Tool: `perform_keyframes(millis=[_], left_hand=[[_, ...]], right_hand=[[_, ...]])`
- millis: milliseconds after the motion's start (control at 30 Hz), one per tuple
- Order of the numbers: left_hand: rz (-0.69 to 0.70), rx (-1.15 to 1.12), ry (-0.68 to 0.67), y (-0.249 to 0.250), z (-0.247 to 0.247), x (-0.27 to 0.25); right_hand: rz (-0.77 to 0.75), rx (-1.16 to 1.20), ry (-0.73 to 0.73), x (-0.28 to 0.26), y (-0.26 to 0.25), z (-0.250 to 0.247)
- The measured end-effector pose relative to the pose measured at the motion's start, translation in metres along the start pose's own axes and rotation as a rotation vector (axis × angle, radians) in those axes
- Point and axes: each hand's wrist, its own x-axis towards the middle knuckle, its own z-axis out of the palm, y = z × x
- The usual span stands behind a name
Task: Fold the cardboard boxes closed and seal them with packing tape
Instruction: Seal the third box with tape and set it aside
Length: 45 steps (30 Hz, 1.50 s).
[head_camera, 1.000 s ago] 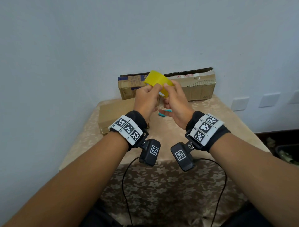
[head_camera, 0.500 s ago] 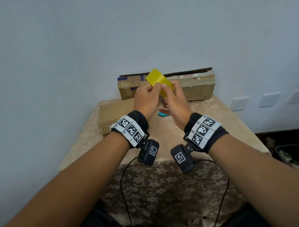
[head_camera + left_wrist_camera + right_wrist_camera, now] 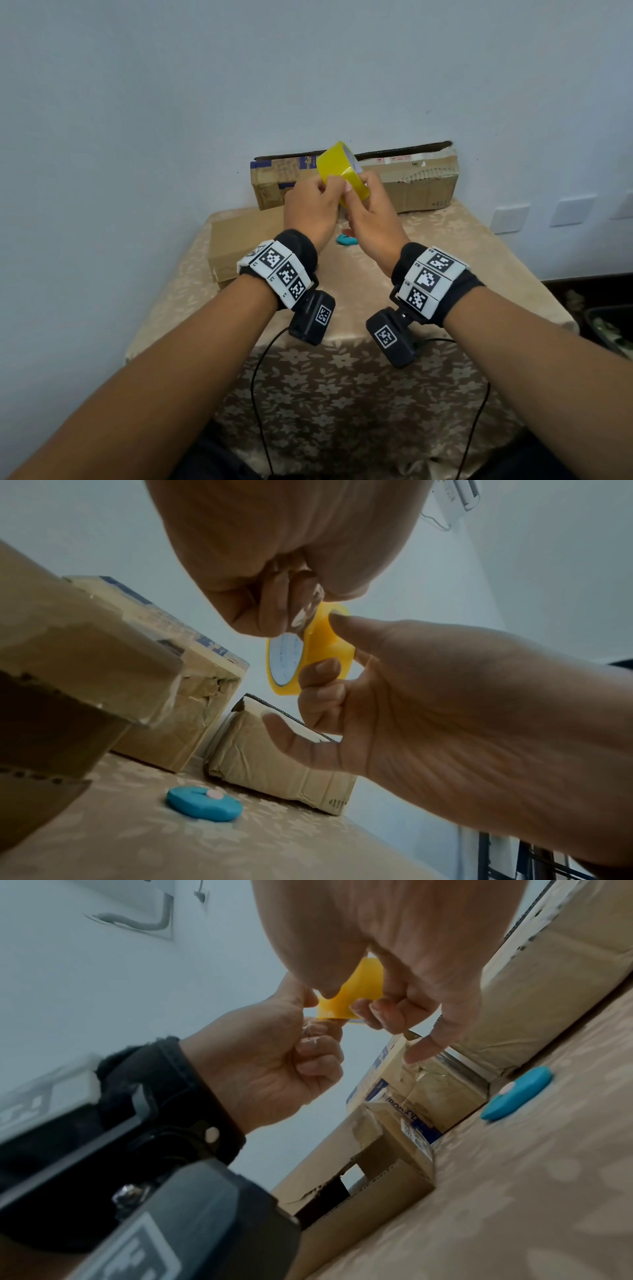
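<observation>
Both hands held the yellow tape roll [image 3: 342, 170] above the table [image 3: 479, 274], the left hand [image 3: 310, 209] fingers pinching its loose end, the right hand [image 3: 371, 212] fingers curled round the roll.

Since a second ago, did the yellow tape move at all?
Yes, a little. Both hands, the left hand and the right hand, turned the yellow tape roll, so its white core now shows at the top. Neither hand let go. The cardboard boxes, the blue cutter and the table stayed where they were.
</observation>
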Motion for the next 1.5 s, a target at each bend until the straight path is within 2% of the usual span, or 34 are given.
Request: perform_keyframes(millis=[267, 433, 567, 700, 833, 1133, 1267, 1500], left_hand=[[-0.045, 0.114, 0.016, -0.001, -0.002, 0.002], [-0.02, -0.003, -0.031, 0.004, -0.004, -0.002], [0.016, 0.002, -0.027, 0.003, -0.002, -0.004], [-0.015, -0.009, -0.005, -0.001, -0.001, -0.001], [-0.028, -0.112, -0.002, 0.001, -0.003, -0.004], [0.007, -0.076, 0.0, -0.002, 0.002, -0.002], [-0.008, 0.006, 0.045, -0.01, 0.002, 0.004], [-0.002, -0.089, 0.003, -0.003, -0.001, -0.002]], right_hand=[[-0.026, -0.066, 0.03, 0.0, 0.002, 0.004], [-0.006, -0.028, 0.046, 0.005, 0.002, 0.0], [0.004, -0.008, 0.036, 0.004, 0.003, -0.001], [-0.006, -0.031, 0.032, 0.005, 0.003, 0.001], [-0.018, -0.005, 0.041, 0.005, 0.002, 0.0], [0.04, -0.01, 0.022, 0.004, -0.002, 0.0], [0.012, -0.03, 0.017, 0.003, -0.001, 0.004], [0.016, 0.015, 0.023, 0.004, -0.001, 0.006]])
